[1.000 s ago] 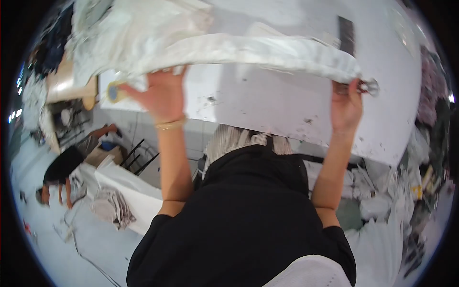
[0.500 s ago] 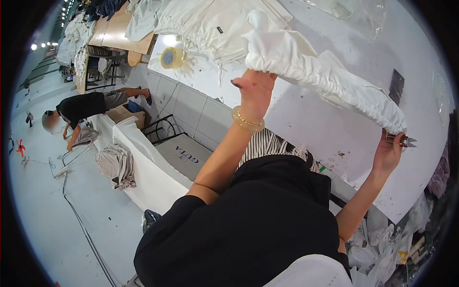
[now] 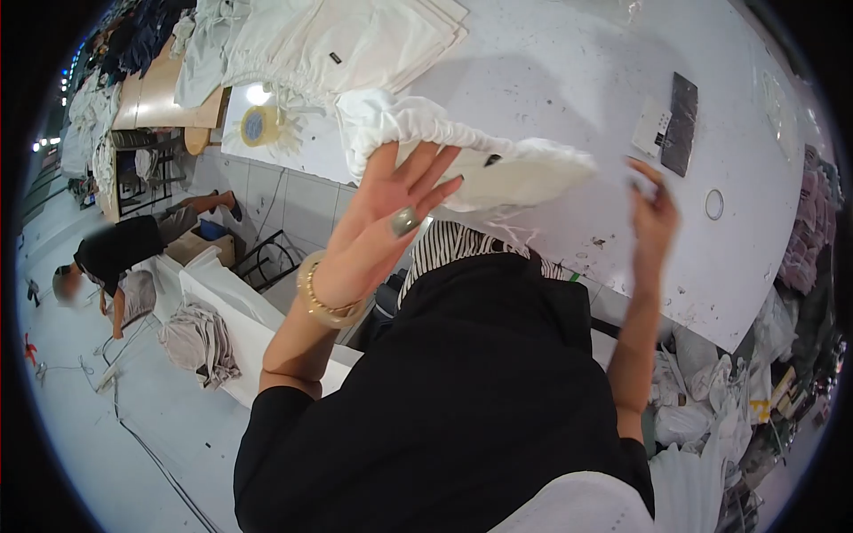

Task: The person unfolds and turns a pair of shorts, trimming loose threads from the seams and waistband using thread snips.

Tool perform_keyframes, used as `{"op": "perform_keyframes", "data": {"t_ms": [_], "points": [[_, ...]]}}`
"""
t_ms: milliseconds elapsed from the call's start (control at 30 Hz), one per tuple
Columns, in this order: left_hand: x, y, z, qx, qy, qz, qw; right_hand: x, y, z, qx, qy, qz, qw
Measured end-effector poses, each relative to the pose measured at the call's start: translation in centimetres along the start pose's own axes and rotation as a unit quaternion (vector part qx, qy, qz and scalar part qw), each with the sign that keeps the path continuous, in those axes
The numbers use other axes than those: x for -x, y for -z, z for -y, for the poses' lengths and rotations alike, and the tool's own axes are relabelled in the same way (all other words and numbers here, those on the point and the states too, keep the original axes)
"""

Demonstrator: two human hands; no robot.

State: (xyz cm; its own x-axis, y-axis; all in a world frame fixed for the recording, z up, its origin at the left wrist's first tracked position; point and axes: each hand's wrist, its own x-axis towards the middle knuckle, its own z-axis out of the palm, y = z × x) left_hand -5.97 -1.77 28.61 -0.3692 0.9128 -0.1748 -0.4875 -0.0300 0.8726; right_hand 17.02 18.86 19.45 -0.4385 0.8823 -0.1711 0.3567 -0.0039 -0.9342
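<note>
I observe the white garment [image 3: 533, 178] held up at the near edge of the white table [image 3: 551, 89]. The left hand [image 3: 382, 200] is open, palm up, its extended fingers tucked under the gathered waistband [image 3: 400, 115]. The right hand [image 3: 653, 218], which gripped small snips at the garment's far end in the previous frame, is now apart from it; motion blur leaves its grip undetermined. The formerly stretched fabric has drawn in and hangs slack. A printed white card [image 3: 652, 126], previously covered, shows beside the dark flat strip [image 3: 681, 124] toward the table's right edge.
</note>
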Motion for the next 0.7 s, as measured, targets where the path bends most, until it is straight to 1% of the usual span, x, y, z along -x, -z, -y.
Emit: {"op": "perform_keyframes", "data": {"t_ms": [33, 67, 100, 167, 267, 367, 467, 500, 567, 633, 667, 700], "points": [[-0.4, 0.0, 0.6, -0.014, -0.02, 0.005, 1.0, -0.6, -2.5, -2.2, -0.014, 0.006, 0.014, 1.0], [-0.5, 0.1, 0.9, -0.011, -0.029, -0.002, 1.0, -1.0, -4.8, -4.3, -0.039, 0.053, 0.025, 0.998], [-0.7, 0.3, 1.0, -0.008, -0.038, -0.009, 0.999, -0.8, -6.6, -4.2, -0.023, 0.048, 0.021, 0.998], [-0.9, 0.1, 0.6, -0.013, -0.043, -0.039, 0.998, -1.1, -9.1, -5.5, 0.033, 0.082, 0.04, 0.995], [-0.5, 0.7, 0.2, 0.087, -0.046, -0.009, 0.995, -2.8, -10.5, -9.5, 0.188, 0.054, 0.096, 0.976], [1.3, 2.1, -0.2, 0.061, -0.059, -0.046, 0.995, -3.4, -7.1, -9.2, 0.196, 0.021, 0.135, 0.971], [5.4, 4.4, -0.6, 0.006, -0.028, -0.139, 0.99, -0.5, -1.0, -4.3, 0.103, -0.013, 0.176, 0.979], [6.6, 4.4, -1.1, 0.007, -0.003, -0.131, 0.991, 0.8, 0.7, -2.5, 0.061, -0.027, 0.181, 0.981], [8.5, 3.9, -2.1, 0.009, 0.049, -0.117, 0.992, 2.3, 3.4, 2.4, 0.125, 0.028, 0.222, 0.967], [9.0, 3.8, -3.9, 0.088, 0.05, -0.064, 0.993, 3.4, 5.6, 5.2, 0.079, -0.033, 0.245, 0.966], [8.9, 3.5, -4.8, 0.126, 0.049, -0.036, 0.99, 3.6, 7.0, 6.5, 0.052, -0.034, 0.262, 0.963], [8.5, 2.9, -5.7, 0.13, 0.043, -0.06, 0.989, 3.4, 8.3, 7.3, 0.025, -0.036, 0.279, 0.959]]}}
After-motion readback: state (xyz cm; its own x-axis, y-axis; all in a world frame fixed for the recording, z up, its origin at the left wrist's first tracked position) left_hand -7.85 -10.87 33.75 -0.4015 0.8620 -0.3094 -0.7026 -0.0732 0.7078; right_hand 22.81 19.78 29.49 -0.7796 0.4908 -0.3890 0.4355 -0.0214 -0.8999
